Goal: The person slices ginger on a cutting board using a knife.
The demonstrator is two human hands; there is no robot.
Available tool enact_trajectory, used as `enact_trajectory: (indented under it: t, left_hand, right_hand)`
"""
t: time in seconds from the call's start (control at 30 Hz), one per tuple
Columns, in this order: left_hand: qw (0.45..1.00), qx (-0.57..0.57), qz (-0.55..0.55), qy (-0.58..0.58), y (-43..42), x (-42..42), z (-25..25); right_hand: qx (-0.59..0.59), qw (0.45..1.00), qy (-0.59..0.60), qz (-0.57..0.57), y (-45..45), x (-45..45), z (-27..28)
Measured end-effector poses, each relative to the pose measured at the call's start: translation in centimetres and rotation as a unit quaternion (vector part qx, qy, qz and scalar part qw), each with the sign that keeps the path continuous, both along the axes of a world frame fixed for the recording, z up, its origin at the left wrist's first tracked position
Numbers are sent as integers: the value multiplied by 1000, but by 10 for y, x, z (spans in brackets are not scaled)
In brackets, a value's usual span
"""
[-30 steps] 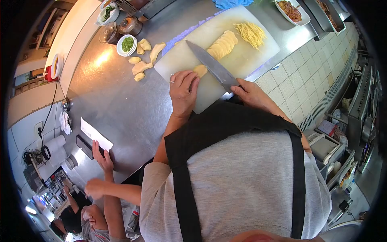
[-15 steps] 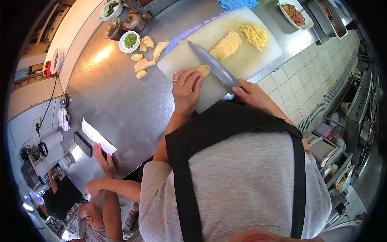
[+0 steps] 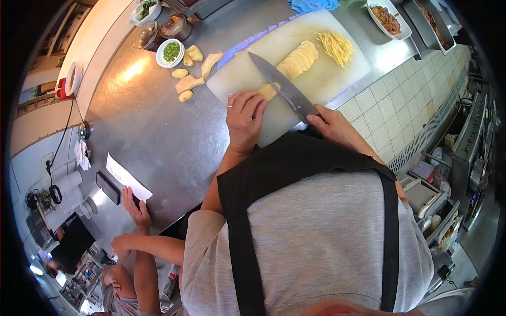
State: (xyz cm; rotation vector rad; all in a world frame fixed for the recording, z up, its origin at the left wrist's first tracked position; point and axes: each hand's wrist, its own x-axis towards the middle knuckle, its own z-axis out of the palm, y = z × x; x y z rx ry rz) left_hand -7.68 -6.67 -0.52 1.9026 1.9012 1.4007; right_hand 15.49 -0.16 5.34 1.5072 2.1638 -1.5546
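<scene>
My left hand point(image 3: 244, 118), a ring on one finger, holds a pale yellow piece that looks like peeled ginger point(image 3: 267, 92) against the white cutting board point(image 3: 337, 87). The fingers are curled with their tips on the piece. My right hand point(image 3: 333, 126) grips the handle of a wide kitchen knife point(image 3: 284, 87). Its blade lies diagonally across the board, right beside the cut end of the ginger. Past the blade is an overlapping row of thin ginger slices point(image 3: 297, 60). Farther along the board sits a heap of fine ginger strips point(image 3: 336, 49).
Several peeled ginger pieces point(image 3: 188, 83) lie left of the board, near a small bowl of chopped greens point(image 3: 171, 51) and lidded jars point(image 3: 175, 26). White dish point(image 3: 387, 20) of food stands upper right. Another person's hand point(image 3: 137, 208) rests by a paper point(image 3: 126, 176) and phone point(image 3: 108, 188).
The knife blade has tilted a little and looks darker; it stays at the ginger's end. Both hands keep nearly the same place. A background person at lower left has shifted.
</scene>
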Motion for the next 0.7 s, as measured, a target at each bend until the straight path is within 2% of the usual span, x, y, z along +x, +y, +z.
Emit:
enact_trajectory:
  t: [0.23,0.43,0.63,0.7]
  left_hand:
    - [1000,6,2,6,-1,-1,-2]
    - [1000,11,-2,1,0,-2,-3]
    - [1000,7,-2,-2,-1,-2,-4]
    - [1000,13,-5,1,0,-3,-3]
  right_hand:
    - [32,999,-16,23,2,-7,-5]
    - [5,999,35,21,-3,3,-11]
    - [-67,997,24,-10,-1,-3,-15]
    - [-3,998,56,15,-6,3,-20]
